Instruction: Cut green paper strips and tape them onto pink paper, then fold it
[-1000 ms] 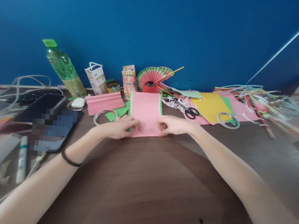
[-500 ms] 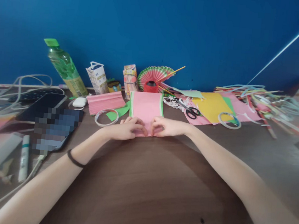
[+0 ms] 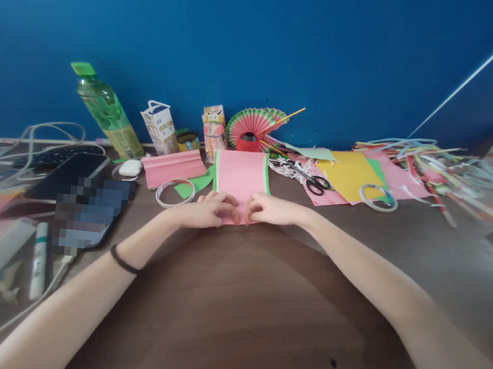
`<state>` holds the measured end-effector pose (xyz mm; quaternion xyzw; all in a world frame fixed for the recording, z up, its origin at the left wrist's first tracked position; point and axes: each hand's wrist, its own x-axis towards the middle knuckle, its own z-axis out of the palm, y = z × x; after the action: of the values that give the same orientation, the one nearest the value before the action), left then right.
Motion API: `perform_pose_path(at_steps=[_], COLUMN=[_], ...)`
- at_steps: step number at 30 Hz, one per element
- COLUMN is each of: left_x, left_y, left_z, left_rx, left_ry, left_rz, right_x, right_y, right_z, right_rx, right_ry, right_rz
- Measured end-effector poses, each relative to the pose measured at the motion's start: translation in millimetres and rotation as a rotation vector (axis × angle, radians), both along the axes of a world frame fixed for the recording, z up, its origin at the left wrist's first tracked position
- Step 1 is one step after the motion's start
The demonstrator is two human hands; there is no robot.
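A pink paper sheet (image 3: 241,175) with white and green side strips lies on the brown table in front of me. My left hand (image 3: 212,209) has its bent fingers on the near left part of the sheet, closed at its lower edge. Close beside it, my right hand (image 3: 268,209) pinches the same near edge with thumb and fingers. The fingertips partly hide that edge. Left of the sheet are a roll of tape (image 3: 175,193), a green paper scrap (image 3: 200,184) and a pleated pink paper (image 3: 174,168).
Behind the sheet stand a pleated paper fan (image 3: 250,125) and a small box (image 3: 215,127). Black-handled scissors (image 3: 317,184), yellow paper (image 3: 348,174) and another tape roll (image 3: 378,198) lie to the right. A green bottle (image 3: 108,114), a carton (image 3: 161,128) and a phone (image 3: 97,216) are at left.
My right hand has shifted very slightly left along the near edge of the pink paper. My left hand is almost unmoved; the rest of the scene looks the same.
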<state>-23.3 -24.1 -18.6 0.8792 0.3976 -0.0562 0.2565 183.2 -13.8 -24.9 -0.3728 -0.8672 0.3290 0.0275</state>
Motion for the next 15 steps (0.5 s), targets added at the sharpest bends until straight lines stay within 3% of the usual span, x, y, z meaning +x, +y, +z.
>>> perform_pose_path(at_steps=[10, 15], left_x=[-7, -10], left_y=[5, 6], left_z=[2.7, 4.8], left_rx=[-0.015, -0.026], left_ry=[-0.024, -0.019], left_rz=[-0.030, -0.039], right_x=[17, 22], right_y=[10, 8], right_z=[2.3, 11.8], right_rx=[-0.020, -0.060], right_ry=[-0.124, -0.170], right_rz=[-0.030, -0.043])
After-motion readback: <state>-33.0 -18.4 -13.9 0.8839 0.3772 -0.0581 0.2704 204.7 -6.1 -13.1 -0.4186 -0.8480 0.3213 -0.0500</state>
